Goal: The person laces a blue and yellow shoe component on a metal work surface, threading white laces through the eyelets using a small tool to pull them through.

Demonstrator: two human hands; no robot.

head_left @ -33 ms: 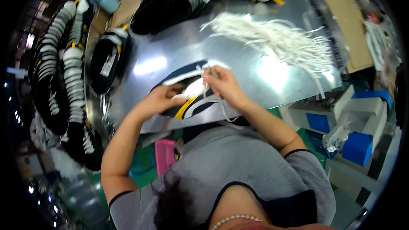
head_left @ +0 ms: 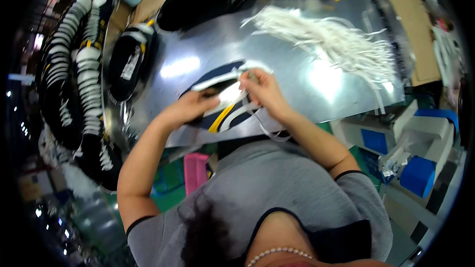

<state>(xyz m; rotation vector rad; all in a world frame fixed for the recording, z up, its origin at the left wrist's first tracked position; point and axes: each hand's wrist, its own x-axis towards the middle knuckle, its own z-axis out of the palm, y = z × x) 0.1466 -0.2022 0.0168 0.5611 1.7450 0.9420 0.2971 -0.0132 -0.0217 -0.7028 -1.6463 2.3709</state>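
Note:
A navy shoe upper (head_left: 217, 75) with white and yellow stripes lies on its side near the front of the metal table, its toe to the right. My left hand (head_left: 190, 110) grips it at the opening, thumb on the white tongue (head_left: 230, 95) and the other fingers partly hidden inside. My right hand (head_left: 264, 91) is closed in a pinch over the eyelet row, on a white shoelace (head_left: 267, 132) whose loose length loops down toward the table's front edge. Whatever else is between those fingertips is too blurred to make out.
A heap of white shoelaces (head_left: 331, 44) spreads across the back right. Nested shoe uppers (head_left: 198, 7) lie at the back, with more rows (head_left: 89, 89) on the left beside a single dark upper (head_left: 127, 64). A blue-and-white machine (head_left: 415, 143) stands right of the table.
The left fingers have drawn closer together on the tongue. The right hand stays at the eyelets, and the lace loop has swung slightly right. The whole view has shifted a little.

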